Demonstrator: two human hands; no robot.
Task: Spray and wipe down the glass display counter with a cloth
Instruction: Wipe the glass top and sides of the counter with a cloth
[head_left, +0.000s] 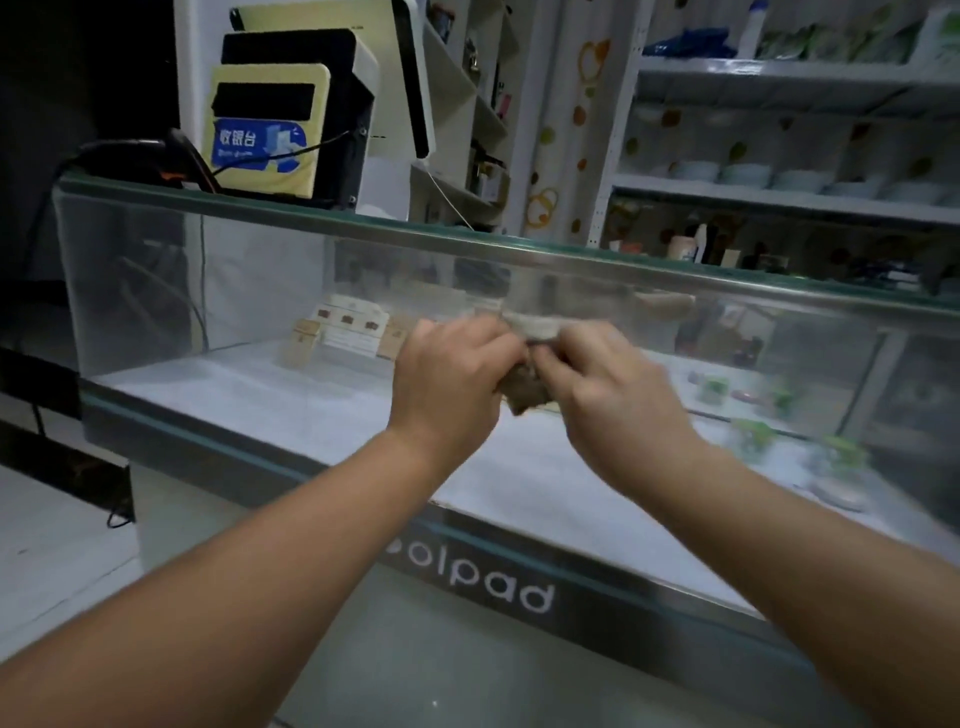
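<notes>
Cloth (530, 395) bunched between left hand (452, 374) and right hand (608, 384), both hands' fingers grasping it before the glass counter (260, 291).

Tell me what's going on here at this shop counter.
A person is standing in front of a glass display counter and holding a brownish cloth with both hands. The left hand and the right hand each grip one side of it. The cloth is bunched between them, level with the front pane. The blur hides whether it touches the glass. Neither hand holds a spray bottle. Small boxes sit inside the case and a checkout terminal stands on top.
</notes>
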